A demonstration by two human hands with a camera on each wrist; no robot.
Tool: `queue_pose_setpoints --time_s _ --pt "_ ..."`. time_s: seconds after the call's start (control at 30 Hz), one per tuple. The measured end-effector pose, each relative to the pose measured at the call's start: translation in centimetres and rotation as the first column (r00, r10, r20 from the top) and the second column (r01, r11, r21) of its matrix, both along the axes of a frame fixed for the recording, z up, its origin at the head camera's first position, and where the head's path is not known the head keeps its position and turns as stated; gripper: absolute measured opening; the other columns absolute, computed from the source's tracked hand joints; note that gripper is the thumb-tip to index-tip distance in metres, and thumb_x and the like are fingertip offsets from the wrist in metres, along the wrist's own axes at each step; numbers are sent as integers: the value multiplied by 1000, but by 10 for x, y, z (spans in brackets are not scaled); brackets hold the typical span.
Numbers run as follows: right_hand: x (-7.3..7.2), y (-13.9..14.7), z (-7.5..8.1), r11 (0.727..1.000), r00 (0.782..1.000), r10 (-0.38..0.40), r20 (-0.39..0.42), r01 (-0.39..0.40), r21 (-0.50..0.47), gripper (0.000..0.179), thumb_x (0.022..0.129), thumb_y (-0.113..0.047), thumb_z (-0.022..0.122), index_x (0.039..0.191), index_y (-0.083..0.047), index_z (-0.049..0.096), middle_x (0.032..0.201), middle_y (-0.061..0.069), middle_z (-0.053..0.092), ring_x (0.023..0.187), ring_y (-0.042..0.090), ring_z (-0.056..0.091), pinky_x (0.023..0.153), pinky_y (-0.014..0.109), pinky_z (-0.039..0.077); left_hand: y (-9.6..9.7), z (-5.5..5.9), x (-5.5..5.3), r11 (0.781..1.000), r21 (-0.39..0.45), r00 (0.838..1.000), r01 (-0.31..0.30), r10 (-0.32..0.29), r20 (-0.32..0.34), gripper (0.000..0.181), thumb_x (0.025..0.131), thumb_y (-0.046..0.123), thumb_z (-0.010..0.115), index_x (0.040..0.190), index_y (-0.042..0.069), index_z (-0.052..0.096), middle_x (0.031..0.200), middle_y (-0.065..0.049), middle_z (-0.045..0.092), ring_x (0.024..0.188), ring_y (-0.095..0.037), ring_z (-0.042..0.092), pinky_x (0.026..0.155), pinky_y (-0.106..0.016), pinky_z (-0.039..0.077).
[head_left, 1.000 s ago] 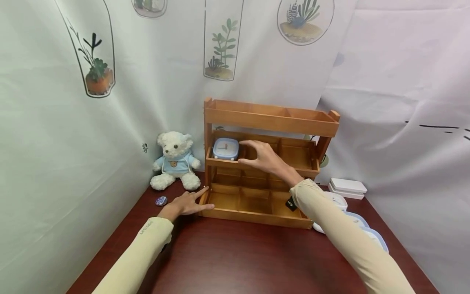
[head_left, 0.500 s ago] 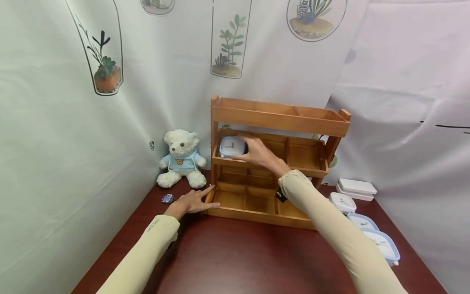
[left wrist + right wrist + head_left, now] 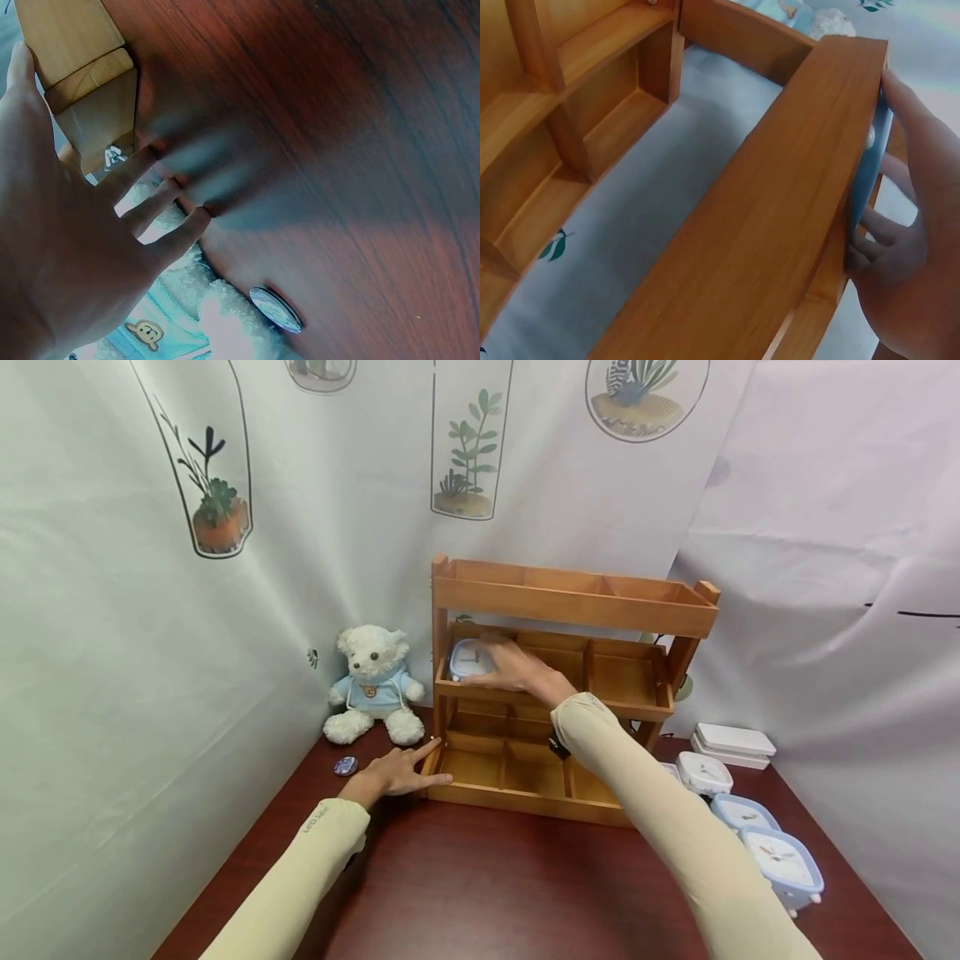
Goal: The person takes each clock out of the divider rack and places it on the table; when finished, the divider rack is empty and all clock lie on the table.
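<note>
A blue square alarm clock stands in the left compartment of the middle tier of a wooden shelf. My right hand grips it from the right side, covering part of its face. In the right wrist view, its blue side shows behind the wooden rail, with my fingers curled against it. My left hand has its fingers spread and touches the lower left corner of the shelf. The left wrist view shows its straight fingertips reaching down to the dark red tabletop.
A white teddy bear in a blue hoodie sits left of the shelf. A small round tin lies before it. Several clocks stand on the right, including a blue one and a white one. White boxes are stacked behind.
My right hand has moved left and closed round the clock in the middle tier. The clock's place on the shelf looks the same. My left hand has stayed at the shelf corner.
</note>
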State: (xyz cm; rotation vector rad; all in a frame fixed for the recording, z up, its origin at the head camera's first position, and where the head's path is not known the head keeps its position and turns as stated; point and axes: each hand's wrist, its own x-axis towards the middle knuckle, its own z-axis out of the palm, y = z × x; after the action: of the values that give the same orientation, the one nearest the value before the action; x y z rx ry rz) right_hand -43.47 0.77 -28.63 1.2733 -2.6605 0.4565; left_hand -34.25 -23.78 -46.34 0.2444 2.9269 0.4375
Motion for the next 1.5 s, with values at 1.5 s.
queue_pose_setpoints --time_s 1.5 --pt "48 68 9 997 991 5 -133 6 81 72 99 -60 63 160 -28 43 162 15 37 141 35 44 99 51 51 4 4 5 1000 14 1000 17 -17 -16 99 88 85 51 167 30 26 149 -27 52 130 -45 56 83 -58 52"
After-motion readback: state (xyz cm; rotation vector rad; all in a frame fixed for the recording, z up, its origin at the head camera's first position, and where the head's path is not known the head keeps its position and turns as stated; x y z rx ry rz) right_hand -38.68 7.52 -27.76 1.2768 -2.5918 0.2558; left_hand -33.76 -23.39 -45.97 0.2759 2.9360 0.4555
